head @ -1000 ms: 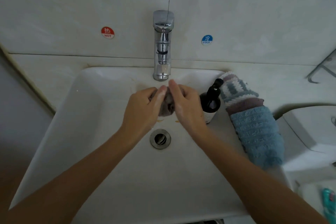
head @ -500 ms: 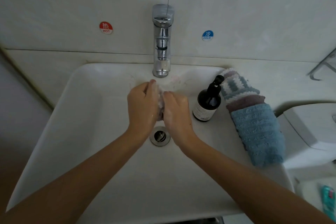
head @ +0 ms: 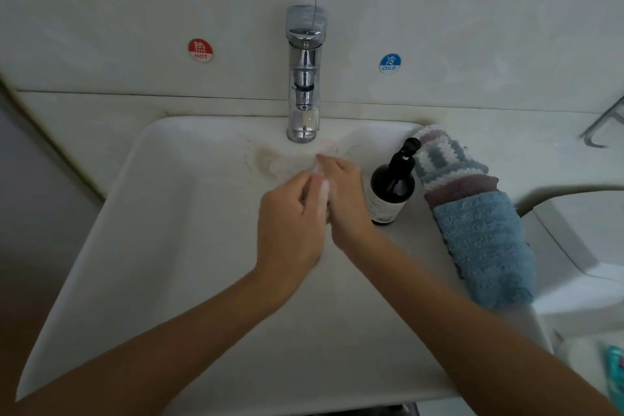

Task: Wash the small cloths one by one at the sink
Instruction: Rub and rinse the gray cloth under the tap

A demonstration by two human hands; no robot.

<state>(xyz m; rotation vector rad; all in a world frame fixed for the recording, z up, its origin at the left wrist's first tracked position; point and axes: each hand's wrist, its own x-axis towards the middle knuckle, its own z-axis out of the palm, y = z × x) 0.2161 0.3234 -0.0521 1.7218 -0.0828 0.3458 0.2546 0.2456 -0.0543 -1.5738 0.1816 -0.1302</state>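
Note:
Over the white sink point(head: 169, 213), below the chrome faucet point(head: 305, 78), my left hand point(head: 290, 223) and my right hand point(head: 344, 199) are pressed together round a small cloth. The cloth point(head: 320, 176) is almost wholly hidden between them; only a pale soapy bit shows by the fingertips. My left fingers curl over it, and my right hand closes on it from the other side. More small cloths lie stacked on the sink's right rim: a striped one point(head: 442, 159), a mauve one point(head: 462, 189) and a blue one point(head: 486, 246). My left hand covers the drain.
A dark pump bottle point(head: 391, 189) stands on the rim just right of my right hand. Red HOT point(head: 200, 50) and blue COLD point(head: 390, 63) stickers flank the faucet on the wall. A white fixture point(head: 580, 230) sits to the right, with a teal item point(head: 614, 371) below it.
Both hands keep rubbing the cloth between them. My left hand has slid back toward me over the drain, and my right hand has moved forward toward the faucet; less cloth shows now.

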